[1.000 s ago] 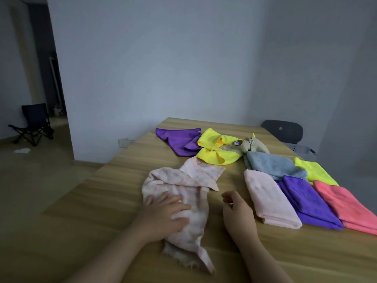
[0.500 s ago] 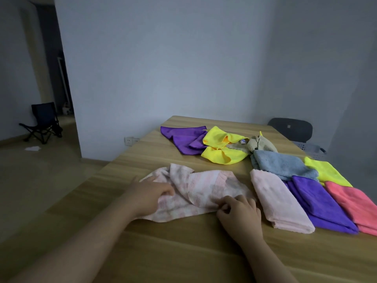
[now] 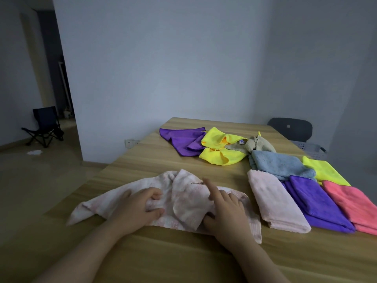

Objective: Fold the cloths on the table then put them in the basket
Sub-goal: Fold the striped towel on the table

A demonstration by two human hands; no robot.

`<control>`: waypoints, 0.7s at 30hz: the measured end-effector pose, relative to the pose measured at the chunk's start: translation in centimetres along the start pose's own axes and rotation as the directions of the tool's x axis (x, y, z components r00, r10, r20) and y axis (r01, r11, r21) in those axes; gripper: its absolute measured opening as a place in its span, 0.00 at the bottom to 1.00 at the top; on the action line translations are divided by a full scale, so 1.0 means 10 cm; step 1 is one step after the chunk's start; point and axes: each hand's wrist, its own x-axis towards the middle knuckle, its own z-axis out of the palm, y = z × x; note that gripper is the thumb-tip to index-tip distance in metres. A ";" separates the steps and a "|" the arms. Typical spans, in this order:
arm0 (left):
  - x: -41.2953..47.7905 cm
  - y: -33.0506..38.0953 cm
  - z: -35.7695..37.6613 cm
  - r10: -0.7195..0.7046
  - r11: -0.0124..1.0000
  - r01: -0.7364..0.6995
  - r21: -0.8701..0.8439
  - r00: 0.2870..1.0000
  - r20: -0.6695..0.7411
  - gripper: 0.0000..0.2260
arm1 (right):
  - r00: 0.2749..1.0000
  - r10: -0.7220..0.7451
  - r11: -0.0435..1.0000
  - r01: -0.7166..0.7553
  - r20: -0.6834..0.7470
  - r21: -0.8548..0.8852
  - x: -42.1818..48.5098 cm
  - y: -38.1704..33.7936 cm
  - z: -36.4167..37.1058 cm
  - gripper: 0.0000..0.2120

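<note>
L hand (image 3: 136, 209), R hand (image 3: 226, 213) grip 1 cloth (image 3: 184, 203); 5 folded cloths (image 3: 275, 201).

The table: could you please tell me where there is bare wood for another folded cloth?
Bare wood lies between the patterned cloth and the crumpled yellow cloth, and along the near edge below the folded pink towel. The right side is crowded with folded cloths.

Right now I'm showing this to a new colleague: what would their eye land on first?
The left hand and right hand holding a crumpled pale pink cloth near the front of the table. Next, the row of folded cloths to its right, and the bright yellow cloth lying unfolded farther back.
</note>
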 end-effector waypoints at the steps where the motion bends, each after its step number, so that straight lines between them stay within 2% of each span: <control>1: 0.01 -0.02 -0.01 -0.024 0.999 0.023 -0.041 1.000 -0.018 0.13 | 0.999 -0.033 0.997 0.034 0.014 -0.072 0.01 -0.01 0.01 0.28; 3: 0.05 -0.06 -0.02 -0.063 0.997 0.061 -0.038 0.996 -0.065 0.09 | 0.995 -0.089 0.983 0.094 0.039 -0.157 0.02 -0.06 -0.01 0.16; 4: 0.07 -0.09 -0.04 -0.074 0.997 0.076 0.009 0.993 -0.092 0.06 | 0.995 -0.096 0.986 0.097 0.012 -0.136 0.05 -0.09 -0.02 0.14; 5: 0.08 -0.11 -0.05 -0.078 0.995 0.084 0.046 0.990 -0.114 0.02 | 0.995 -0.095 0.992 0.092 -0.034 -0.085 0.08 -0.14 -0.05 0.13; 7: 0.08 -0.15 -0.06 -0.098 0.993 0.107 0.038 0.976 -0.192 0.07 | 0.987 -0.047 0.996 0.059 -0.154 0.073 0.17 -0.25 -0.12 0.10; 8: 0.07 -0.17 -0.06 -0.129 0.991 0.131 -0.007 0.964 -0.234 0.10 | 0.980 0.013 0.987 0.018 -0.197 0.157 0.25 -0.29 -0.15 0.08; 10: 0.07 -0.20 -0.07 -0.194 0.981 0.183 -0.065 0.935 -0.297 0.15 | 0.939 0.237 0.930 -0.145 -0.249 0.337 0.47 -0.28 -0.26 0.06; 12: 0.07 -0.20 -0.06 -0.206 0.978 0.200 -0.054 0.926 -0.317 0.17 | 0.835 0.487 0.812 -0.325 -0.256 0.485 0.70 -0.12 -0.43 0.08; 13: 0.06 -0.20 -0.07 -0.192 0.981 0.189 -0.041 0.927 -0.322 0.16 | 0.792 0.560 0.768 -0.386 -0.243 0.511 0.78 -0.01 -0.49 0.09; 16: 0.07 -0.19 -0.04 -0.138 0.990 0.137 -0.027 0.933 -0.331 0.14 | 0.727 0.658 0.733 -0.560 -0.194 0.385 0.83 0.21 -0.56 0.11; 17: 0.07 -0.19 -0.03 -0.118 0.993 0.122 -0.010 0.934 -0.337 0.14 | 0.731 0.651 0.751 -0.580 -0.205 0.316 0.79 0.20 -0.53 0.16; 19: 0.07 -0.18 -0.02 -0.090 0.994 0.104 0.022 0.936 -0.342 0.13 | 0.797 0.544 0.838 -0.528 -0.263 0.135 0.71 0.04 -0.42 0.27; 21: 0.06 -0.16 -0.03 -0.075 0.995 0.094 0.039 0.940 -0.334 0.12 | 0.899 0.392 0.915 -0.402 -0.195 -0.014 0.65 -0.21 -0.22 0.29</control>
